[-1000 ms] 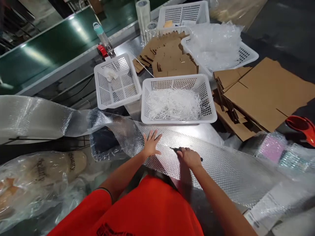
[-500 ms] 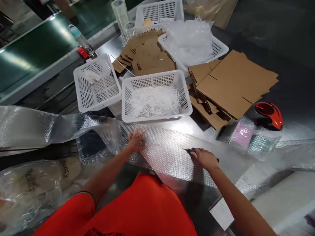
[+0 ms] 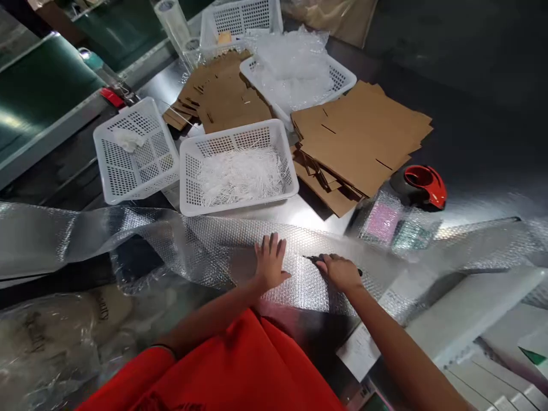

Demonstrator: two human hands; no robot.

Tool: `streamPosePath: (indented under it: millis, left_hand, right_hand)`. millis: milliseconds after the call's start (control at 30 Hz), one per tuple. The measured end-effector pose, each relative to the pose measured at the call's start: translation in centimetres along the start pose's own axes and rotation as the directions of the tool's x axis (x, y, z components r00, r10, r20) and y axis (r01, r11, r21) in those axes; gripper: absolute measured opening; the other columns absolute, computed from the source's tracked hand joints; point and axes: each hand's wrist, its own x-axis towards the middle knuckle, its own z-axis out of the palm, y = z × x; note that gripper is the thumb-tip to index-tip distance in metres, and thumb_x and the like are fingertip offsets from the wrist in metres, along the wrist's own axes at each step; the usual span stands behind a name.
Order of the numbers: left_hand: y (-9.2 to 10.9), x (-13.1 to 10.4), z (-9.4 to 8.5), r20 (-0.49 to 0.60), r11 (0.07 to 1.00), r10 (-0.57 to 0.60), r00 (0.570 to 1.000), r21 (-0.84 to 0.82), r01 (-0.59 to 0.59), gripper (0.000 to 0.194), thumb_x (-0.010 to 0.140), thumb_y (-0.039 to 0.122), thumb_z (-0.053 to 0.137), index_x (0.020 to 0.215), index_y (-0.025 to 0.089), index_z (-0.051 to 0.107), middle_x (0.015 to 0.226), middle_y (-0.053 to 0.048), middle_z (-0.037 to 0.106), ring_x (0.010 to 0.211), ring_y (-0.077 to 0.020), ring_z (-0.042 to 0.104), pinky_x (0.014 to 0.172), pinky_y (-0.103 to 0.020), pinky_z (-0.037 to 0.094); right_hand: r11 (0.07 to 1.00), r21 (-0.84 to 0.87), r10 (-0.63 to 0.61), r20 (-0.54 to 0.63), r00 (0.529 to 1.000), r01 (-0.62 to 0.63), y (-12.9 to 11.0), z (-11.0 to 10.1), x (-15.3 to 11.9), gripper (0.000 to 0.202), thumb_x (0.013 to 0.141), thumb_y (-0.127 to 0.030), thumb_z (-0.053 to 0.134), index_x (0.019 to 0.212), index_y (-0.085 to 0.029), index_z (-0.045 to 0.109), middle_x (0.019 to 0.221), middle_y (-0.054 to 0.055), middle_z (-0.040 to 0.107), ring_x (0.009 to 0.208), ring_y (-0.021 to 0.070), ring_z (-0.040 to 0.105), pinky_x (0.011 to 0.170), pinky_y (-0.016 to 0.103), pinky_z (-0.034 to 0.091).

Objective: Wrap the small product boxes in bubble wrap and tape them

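A long strip of clear bubble wrap [image 3: 205, 245] lies across the metal table [image 3: 299, 214] in front of me. My left hand [image 3: 269, 262] presses flat on it, fingers spread. Just to its right, my right hand [image 3: 340, 271] is closed around a thin black cutter [image 3: 314, 260] whose tip rests on the wrap. The two hands are a short gap apart. My orange shirt fills the bottom of the view.
Beyond the wrap stand a white basket of shredded white filler [image 3: 240, 171] and a nearly empty white basket [image 3: 135, 148]. Flat cardboard blanks [image 3: 359, 137] lie at right, with a red tape dispenser [image 3: 422, 185] and wrapped items [image 3: 383, 222]. A green conveyor [image 3: 38, 97] runs at left.
My left hand has shifted right along the bubble wrap toward my right hand. My right hand with the cutter has moved slightly left. The camera has turned right.
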Motion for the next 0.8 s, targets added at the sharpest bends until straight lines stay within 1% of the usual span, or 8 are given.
streamPosePath:
  millis: [33,67,100,167,233,300,567,800]
  left_hand:
    - [1.8,0.3,0.6,-0.031,1.000,-0.022,0.999,0.011,0.022,0.109,0.078,0.061,0.071,0.162,0.023,0.014,0.170,-0.016,0.003,0.154,-0.0472,0.006,0.116,-0.075,0.015]
    - [3.0,0.6,1.2,-0.041,0.999,-0.045,0.998,0.020,0.045,0.110,0.077,0.063,0.071,0.162,0.025,0.013,0.170,-0.016,0.003,0.154,-0.0485,0.006,0.115,-0.076,0.016]
    - [3.7,0.8,1.6,-0.035,0.997,-0.068,0.997,0.025,0.069,0.113,0.076,0.065,0.072,0.162,0.026,0.012,0.170,-0.016,0.002,0.153,-0.0500,0.006,0.113,-0.078,0.017]
    - [3.6,1.2,2.0,0.030,0.995,-0.100,0.995,0.024,0.099,0.118,0.071,0.067,0.076,0.162,0.031,0.010,0.170,-0.014,0.001,0.152,-0.0530,0.003,0.109,-0.083,0.017]
    - [2.4,1.5,2.1,0.097,0.995,-0.097,0.991,0.016,0.096,0.121,0.068,0.068,0.078,0.161,0.036,0.008,0.171,-0.011,-0.002,0.152,-0.0540,-0.001,0.105,-0.086,0.016]
    - [1.2,1.5,2.0,0.113,0.996,-0.090,0.990,0.017,0.088,0.121,0.068,0.066,0.079,0.160,0.038,0.007,0.171,-0.009,-0.004,0.152,-0.0532,-0.003,0.104,-0.087,0.015]
    - [-3.2,0.3,1.0,0.153,0.992,-0.123,0.981,0.028,0.120,0.108,0.077,0.069,0.068,0.160,0.037,0.007,0.171,-0.009,-0.005,0.152,-0.0519,-0.007,0.103,-0.088,0.015]
    - [-7.5,-0.6,0.1,0.184,0.984,-0.173,0.968,0.080,0.161,0.119,0.070,0.062,0.077,0.160,0.037,0.004,0.171,-0.007,-0.009,0.151,-0.0521,-0.013,0.106,-0.086,0.011]
  right_hand:
    - [1.000,0.004,0.003,0.003,1.000,-0.003,-0.1,-0.2,-0.1,0.050,0.104,-0.050,0.031,0.123,-0.016,0.063,0.114,0.016,0.069,0.103,0.0269,0.069,0.080,0.032,0.049]
    - [1.000,0.010,0.004,0.004,1.000,-0.004,-0.2,-0.4,-0.2,0.050,0.104,-0.050,0.031,0.123,-0.016,0.063,0.114,0.017,0.069,0.103,0.0267,0.069,0.080,0.032,0.049]
    - [1.000,0.016,0.003,0.001,1.000,-0.003,-0.2,-0.5,-0.3,0.050,0.104,-0.050,0.031,0.123,-0.017,0.063,0.114,0.017,0.069,0.103,0.0265,0.069,0.080,0.032,0.049]
    - [1.000,0.028,0.005,-0.007,1.000,-0.005,-0.3,-0.8,-0.5,0.050,0.104,-0.049,0.030,0.123,-0.017,0.064,0.112,0.017,0.070,0.103,0.0265,0.070,0.080,0.032,0.049]
    - [0.999,0.040,0.010,-0.010,1.000,-0.009,-0.4,-1.1,-0.7,0.051,0.104,-0.050,0.030,0.123,-0.017,0.064,0.112,0.017,0.070,0.102,0.0266,0.070,0.080,0.032,0.049]
    - [0.998,0.053,0.018,-0.015,1.000,-0.017,-0.6,-1.2,-0.8,0.052,0.104,-0.050,0.029,0.123,-0.017,0.064,0.111,0.017,0.070,0.101,0.0265,0.070,0.080,0.032,0.049]
    - [0.997,0.069,0.044,-0.025,0.999,-0.042,-1.3,-1.3,-0.9,0.051,0.104,-0.049,0.031,0.121,-0.016,0.065,0.111,0.018,0.070,0.099,0.0262,0.070,0.078,0.031,0.049]
    - [0.998,0.057,0.024,-0.032,0.999,-0.022,-1.0,-1.1,-0.7,0.052,0.104,-0.050,0.030,0.123,-0.016,0.065,0.111,0.018,0.070,0.099,0.0271,0.070,0.077,0.032,0.049]
